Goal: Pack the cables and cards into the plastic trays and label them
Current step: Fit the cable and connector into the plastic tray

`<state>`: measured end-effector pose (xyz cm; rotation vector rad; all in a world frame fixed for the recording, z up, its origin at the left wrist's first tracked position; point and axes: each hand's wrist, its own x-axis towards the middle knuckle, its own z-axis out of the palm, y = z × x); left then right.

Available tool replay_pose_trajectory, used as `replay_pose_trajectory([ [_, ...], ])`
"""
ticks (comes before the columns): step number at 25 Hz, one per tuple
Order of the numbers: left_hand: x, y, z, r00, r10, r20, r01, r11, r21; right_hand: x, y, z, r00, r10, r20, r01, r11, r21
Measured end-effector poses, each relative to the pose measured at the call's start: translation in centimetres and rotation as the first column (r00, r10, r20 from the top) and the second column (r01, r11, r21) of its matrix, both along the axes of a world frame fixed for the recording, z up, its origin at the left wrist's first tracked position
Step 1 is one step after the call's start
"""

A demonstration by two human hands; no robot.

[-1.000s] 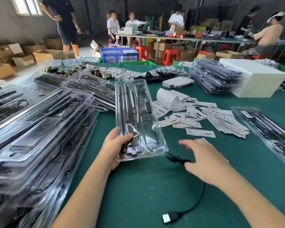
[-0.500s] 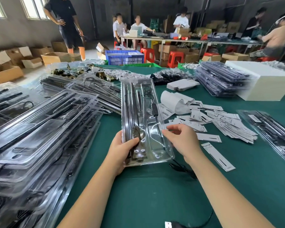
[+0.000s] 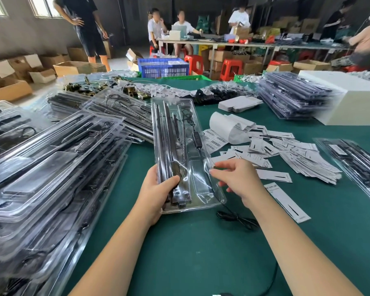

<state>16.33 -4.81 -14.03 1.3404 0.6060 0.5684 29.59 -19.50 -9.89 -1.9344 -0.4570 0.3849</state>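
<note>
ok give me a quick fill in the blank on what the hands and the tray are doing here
1. The left hand grips the near end of the clear plastic tray with its ____ on top.
2. The loose black cable lies on the ____ tablecloth.
3. The right hand is at the tray's ____ edge.
4. The long white card lies to the ____ of the tray.

Missing words: thumb; green; right; right
</note>
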Motion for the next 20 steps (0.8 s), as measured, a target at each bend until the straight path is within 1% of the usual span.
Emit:
replay_pose_trajectory([
  [2,-0.14,-0.19,0.21,1.000,-0.014,0.017,0.014,1.000,-0.004,-0.01,0.03,-0.04,1.000,0.013,0.015,-0.013,1.000,-0.024],
  [6,-0.26,-0.54,0.47,1.000,-0.016,0.019,0.015,1.000,0.023,0.04,-0.04,-0.45,1.000,-0.005,-0.016,0.004,0.999,-0.036],
  [9,-0.40,-0.82,0.67,0.999,-0.026,0.020,0.026,0.999,0.032,0.19,-0.20,-0.55,0.999,-0.014,0.035,0.017,0.995,-0.100],
  [12,-0.45,-0.87,0.64,1.000,-0.024,0.011,0.023,0.999,0.036,0.25,-0.22,-0.54,0.999,-0.031,0.044,0.035,0.995,-0.096],
  [14,-0.48,-0.89,0.64,1.000,-0.025,0.008,0.024,0.998,0.061,0.19,-0.21,-0.57,1.000,-0.023,0.014,0.024,0.996,-0.086],
  [17,-0.44,-0.80,0.70,1.000,-0.031,0.002,0.031,0.998,0.047,0.25,-0.27,-0.18,0.994,-0.021,-0.108,0.019,1.000,-0.025],
  [20,-0.41,-0.53,0.82,1.000,-0.014,-0.019,0.015,0.999,0.039,0.38,-0.34,0.30,0.986,0.026,-0.166,-0.033,0.999,-0.039],
])
